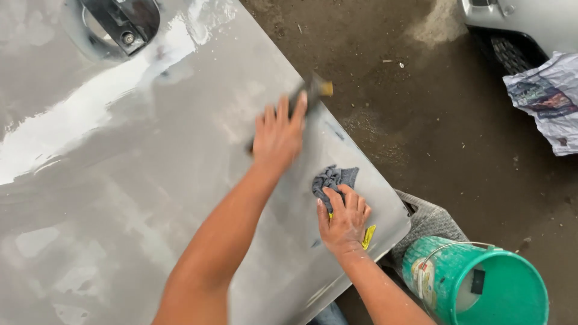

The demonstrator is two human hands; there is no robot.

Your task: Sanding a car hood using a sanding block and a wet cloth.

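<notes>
We see a large grey car panel (120,180), wet and glossy, filling the view from the centre out to nine o'clock, with a door handle recess (114,24) up at eleven o'clock. Our left hand (278,135) lies just above centre, fingers spread flat and pressing a dark sanding block (307,93) against the panel; the block pokes out beyond the fingertips toward twelve o'clock, with a small yellowish end showing. The picture is blurred there, so we cannot tell how the thumb sits, but the hand is pressed down over the block rather than curled around it. Our right hand (343,219) sits at about five o'clock from centre, near the panel's lower edge, fingers laid over a crumpled grey rag (333,180) and pinning it to the metal, the palm open. A small yellow scrap (368,236) peeks out just beside that hand's heel. Off the panel, at four o'clock, a green bucket (481,283) with a wire bail stands on the dirt floor (421,120), touching a grey cloth (430,219). At two o'clock crumpled newspaper (545,99) hangs against another vehicle (530,21).
</notes>
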